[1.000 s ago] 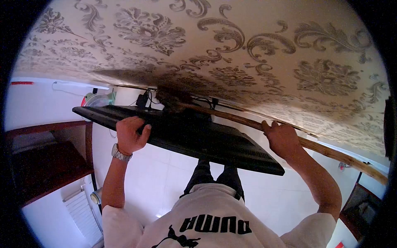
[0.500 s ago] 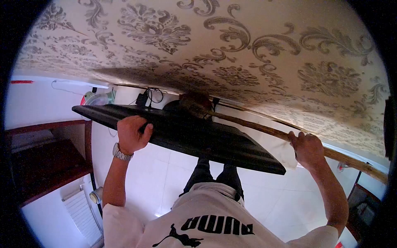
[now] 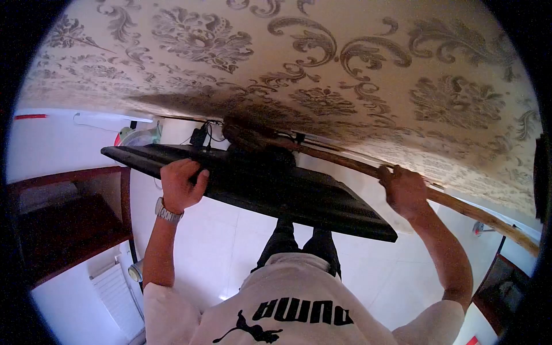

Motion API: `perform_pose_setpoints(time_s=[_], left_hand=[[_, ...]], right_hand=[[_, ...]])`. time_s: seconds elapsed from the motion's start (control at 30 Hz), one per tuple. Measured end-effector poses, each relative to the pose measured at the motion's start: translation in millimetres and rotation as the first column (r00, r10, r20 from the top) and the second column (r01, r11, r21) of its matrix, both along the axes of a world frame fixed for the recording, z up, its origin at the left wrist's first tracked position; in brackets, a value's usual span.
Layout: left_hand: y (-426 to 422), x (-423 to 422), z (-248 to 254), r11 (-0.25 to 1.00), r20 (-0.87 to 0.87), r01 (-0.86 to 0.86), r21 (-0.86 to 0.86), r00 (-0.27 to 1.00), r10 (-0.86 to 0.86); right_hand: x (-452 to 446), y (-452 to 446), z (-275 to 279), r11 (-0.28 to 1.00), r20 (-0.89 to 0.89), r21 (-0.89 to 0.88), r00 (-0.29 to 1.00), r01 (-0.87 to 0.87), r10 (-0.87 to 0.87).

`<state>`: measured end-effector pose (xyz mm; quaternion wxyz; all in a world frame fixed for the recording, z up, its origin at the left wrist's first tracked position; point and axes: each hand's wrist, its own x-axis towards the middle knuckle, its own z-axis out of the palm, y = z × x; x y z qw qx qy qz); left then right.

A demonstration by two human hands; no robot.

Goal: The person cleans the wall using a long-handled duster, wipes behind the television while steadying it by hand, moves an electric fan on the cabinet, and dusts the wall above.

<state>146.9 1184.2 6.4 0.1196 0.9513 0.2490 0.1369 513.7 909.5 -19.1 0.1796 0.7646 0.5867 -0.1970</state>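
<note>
My left hand is closed over the upper edge of a wide black flat-screen television, its thumb on the near side. The television is tilted, its right end lower in view. In my right hand is the long wooden handle of a broom, fingers wrapped round it. The brownish broom head lies behind the television, close to the wall; part of it is dark and hard to make out. A black plug adapter with cables sits just left of the broom head.
A patterned wall rises right behind the television. To the left stand a dark red wooden cabinet, a fan and a white radiator. Another dark piece of furniture is at the right. The floor is pale tile.
My right hand has moved left and slightly toward the wall with the broom. The broom head has slid left behind the television. My left hand stays on the television's edge.
</note>
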Motion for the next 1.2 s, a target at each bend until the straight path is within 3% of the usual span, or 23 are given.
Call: perform_pose_setpoints(time_s=[0.13, 0.27, 0.5, 0.57, 0.6, 0.77, 0.87, 1.03, 1.2], left_hand=[[-2, 2, 1, 1.0, 0.041, -0.008, -0.018, 0.999, 0.008], [1, 2, 3, 1.0, 0.042, 0.006, -0.007, 0.999, -0.006], [-1, 2, 2, 0.999, 0.054, -0.039, -0.038, 0.998, 0.041], [0, 1, 3, 1.0, 0.002, -0.021, -0.017, 1.0, 0.021], [1, 0, 2, 1.0, 0.002, -0.023, -0.017, 1.0, 0.023], [1, -2, -3, 1.0, 0.026, -0.003, 0.003, 1.0, 0.003], [2, -1, -3, 1.0, 0.014, 0.008, 0.016, 1.0, -0.008], [-2, 1, -1, 0.999, 0.023, 0.003, 0.035, 1.0, -0.004], [-3, 1, 2, 0.999, -0.025, -0.036, -0.004, 0.999, 0.036]], right_hand=[[-22, 32, -39, 0.983, -0.046, 0.181, 0.998, -0.026, 0.035], [-29, 59, -68, 0.97, -0.098, 0.24, 0.993, -0.044, 0.069], [-8, 14, -41, 0.99, 0.031, 0.132, 0.999, 0.04, -0.044], [7, -20, -38, 0.976, 0.067, 0.218, 0.997, 0.024, -0.039], [6, -25, -12, 0.993, 0.032, 0.058, 0.993, 0.108, -0.11], [3, -46, 9, 0.989, 0.098, 0.113, 0.989, 0.095, -0.107], [-4, -30, -11, 0.985, 0.053, 0.163, 0.996, 0.056, -0.065], [-10, 15, -55, 0.992, -0.008, 0.086, 0.996, 0.089, -0.089], [-29, 59, -92, 0.958, -0.044, 0.286, 0.998, -0.034, 0.049]])
